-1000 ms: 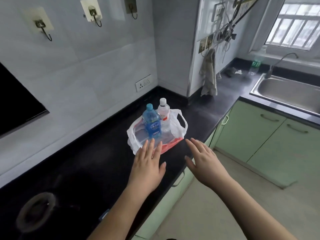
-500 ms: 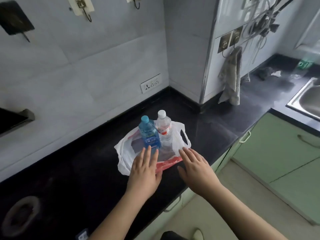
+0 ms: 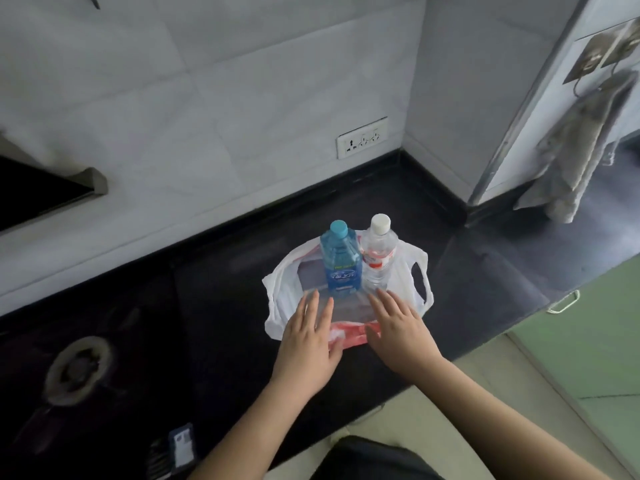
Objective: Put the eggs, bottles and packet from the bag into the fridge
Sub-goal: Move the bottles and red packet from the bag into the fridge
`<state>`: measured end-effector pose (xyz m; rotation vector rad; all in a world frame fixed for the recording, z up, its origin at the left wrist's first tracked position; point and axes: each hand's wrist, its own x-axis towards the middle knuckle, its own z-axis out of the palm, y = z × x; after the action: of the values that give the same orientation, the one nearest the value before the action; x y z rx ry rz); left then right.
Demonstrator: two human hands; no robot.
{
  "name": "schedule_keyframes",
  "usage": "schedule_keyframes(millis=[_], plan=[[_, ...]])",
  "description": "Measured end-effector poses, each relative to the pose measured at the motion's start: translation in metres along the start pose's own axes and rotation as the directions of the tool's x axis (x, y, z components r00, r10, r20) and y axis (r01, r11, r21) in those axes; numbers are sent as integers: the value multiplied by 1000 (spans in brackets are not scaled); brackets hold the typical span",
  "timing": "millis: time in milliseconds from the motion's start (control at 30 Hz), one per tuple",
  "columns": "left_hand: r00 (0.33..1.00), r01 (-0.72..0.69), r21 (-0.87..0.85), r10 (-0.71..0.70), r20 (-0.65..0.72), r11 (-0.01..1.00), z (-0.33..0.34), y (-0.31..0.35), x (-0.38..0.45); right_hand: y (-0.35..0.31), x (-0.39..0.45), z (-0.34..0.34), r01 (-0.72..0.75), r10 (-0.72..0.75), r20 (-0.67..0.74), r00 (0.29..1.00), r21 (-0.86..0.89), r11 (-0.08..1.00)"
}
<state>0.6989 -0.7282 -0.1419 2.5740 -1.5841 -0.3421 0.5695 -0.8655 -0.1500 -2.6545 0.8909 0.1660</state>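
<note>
A white plastic bag (image 3: 412,271) lies spread open on the black counter (image 3: 221,306). Two bottles stand upright in it: a blue one (image 3: 340,263) with a blue cap and, to its right, a clear one (image 3: 378,256) with a white cap and red label. In front of them lies a flat clear packet with a red edge (image 3: 353,336). My left hand (image 3: 306,344) rests flat with its fingers apart on the bag's near left part. My right hand (image 3: 401,330) lies flat on the near right part, fingertips close to the clear bottle. No eggs or fridge are visible.
A gas burner (image 3: 78,370) sits in the counter at the left. A wall socket (image 3: 362,137) is behind the bag. A grey towel (image 3: 575,154) hangs at the right. Green cabinet doors (image 3: 595,337) are below the counter's right edge.
Both hands have moved forward onto the bag, and the right hand has come closer to the left one. The camera has tilted down and nearer to the counter.
</note>
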Motion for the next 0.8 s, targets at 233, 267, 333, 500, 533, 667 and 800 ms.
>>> schedule_keyframes(millis=[233,267,333,500,533,667,800], plan=[[999,16,-226,-8,39,974,12,-11,34,-4,45,-2,-254,235,104,966,263,931],[998,31,-271,-15,61,962,14,-10,39,-4,49,-1,-311,286,126,950,299,902],[992,93,-345,-59,110,934,15,-5,48,-2,57,1,-403,369,161,915,368,838],[941,338,-530,-273,200,778,14,6,71,7,67,-2,-465,472,153,868,583,666],[938,346,-559,-293,187,754,16,7,76,10,70,-1,-429,467,112,877,622,656],[915,355,-652,-392,95,670,30,16,92,20,81,2,-309,446,30,894,763,567],[855,360,-721,-519,1,592,41,34,97,31,88,4,-274,472,-24,881,789,550]])
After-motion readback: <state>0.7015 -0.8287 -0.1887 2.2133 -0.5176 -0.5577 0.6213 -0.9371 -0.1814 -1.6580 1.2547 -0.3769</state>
